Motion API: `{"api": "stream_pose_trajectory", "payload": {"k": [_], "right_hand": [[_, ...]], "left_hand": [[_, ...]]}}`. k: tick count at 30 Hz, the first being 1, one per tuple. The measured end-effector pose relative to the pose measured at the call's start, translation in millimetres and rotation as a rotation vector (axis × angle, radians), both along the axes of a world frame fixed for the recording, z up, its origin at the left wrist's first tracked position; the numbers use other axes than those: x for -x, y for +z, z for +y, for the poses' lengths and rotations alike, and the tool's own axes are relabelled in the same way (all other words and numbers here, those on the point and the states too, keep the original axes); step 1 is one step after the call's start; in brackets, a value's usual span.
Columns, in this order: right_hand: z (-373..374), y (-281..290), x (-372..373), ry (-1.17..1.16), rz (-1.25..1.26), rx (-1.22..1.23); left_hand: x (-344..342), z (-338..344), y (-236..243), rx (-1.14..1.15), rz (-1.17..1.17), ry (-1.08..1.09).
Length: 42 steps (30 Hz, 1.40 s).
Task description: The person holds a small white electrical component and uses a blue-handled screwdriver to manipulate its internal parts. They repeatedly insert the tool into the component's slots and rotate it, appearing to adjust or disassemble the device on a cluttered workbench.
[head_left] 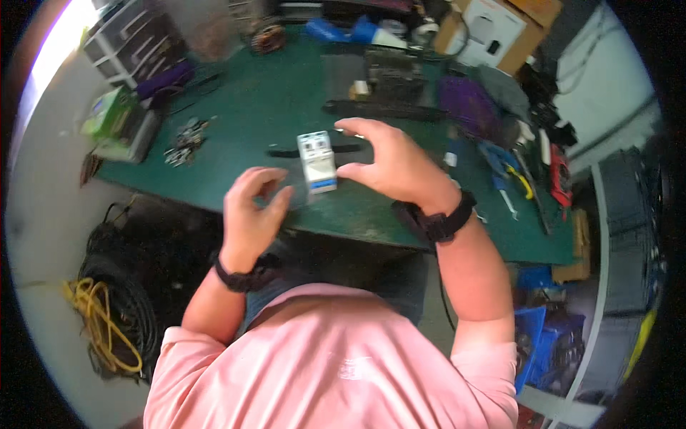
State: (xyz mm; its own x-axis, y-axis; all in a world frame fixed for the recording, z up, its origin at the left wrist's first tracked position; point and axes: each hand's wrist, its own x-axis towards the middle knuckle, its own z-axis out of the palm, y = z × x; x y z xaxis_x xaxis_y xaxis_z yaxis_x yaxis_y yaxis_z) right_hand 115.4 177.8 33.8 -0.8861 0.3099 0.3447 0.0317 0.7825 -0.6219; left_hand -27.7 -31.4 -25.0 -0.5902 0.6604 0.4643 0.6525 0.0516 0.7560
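Observation:
A small white box with dark knobs at its far end and a blue patch at its near end, looking like a guitar effects pedal (319, 163), sits near the table's front edge. Thin dark pieces, one a black strip (283, 152), stick out on both sides of it. To its left is my left hand (254, 204), fingers curved and apart, holding nothing. My right hand (389, 161) is spread open on the other side, its thumb tip close against the pedal's right edge; whether they touch I cannot tell.
On the green table (243, 121) lie a pile of small metal parts (187, 141), a dark tray-like unit (393, 79) and a purple cloth (468, 104). Pliers with yellow handles (520, 180) and a red tool (560, 179) lie right. A cardboard box (532, 11) stands behind.

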Motion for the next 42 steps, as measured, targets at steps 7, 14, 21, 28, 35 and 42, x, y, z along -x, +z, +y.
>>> {"api": "stream_pose_trajectory", "payload": {"k": [7,14,21,28,35,42], "right_hand": [[35.8,21.9,-103.4,-0.162,-0.031,-0.112],[93.1,39.0,-202.8,-0.764,-0.229,-0.162],[115.6,0.8,-218.7,-0.905,-0.422,0.009],[127.9,-25.4,-200.8,-0.906,-0.522,-0.079],[144.4,-34.1,-206.4,-0.678,-0.49,-0.091],[142.3,-29.1,-213.9,-0.875,-0.509,-0.088]], "left_hand": [[5.2,-1.0,-0.6,-0.067,-0.141,-0.005],[13.4,-5.6,4.2,-0.086,-0.128,-0.047],[20.8,-19.5,4.2,-0.089,-0.155,-0.003],[23.8,-36.0,2.7,-0.064,-0.171,0.004],[14.1,-35.9,19.9,-0.009,-0.042,0.04],[8.7,-9.1,51.0,0.128,0.263,-0.1]]}}
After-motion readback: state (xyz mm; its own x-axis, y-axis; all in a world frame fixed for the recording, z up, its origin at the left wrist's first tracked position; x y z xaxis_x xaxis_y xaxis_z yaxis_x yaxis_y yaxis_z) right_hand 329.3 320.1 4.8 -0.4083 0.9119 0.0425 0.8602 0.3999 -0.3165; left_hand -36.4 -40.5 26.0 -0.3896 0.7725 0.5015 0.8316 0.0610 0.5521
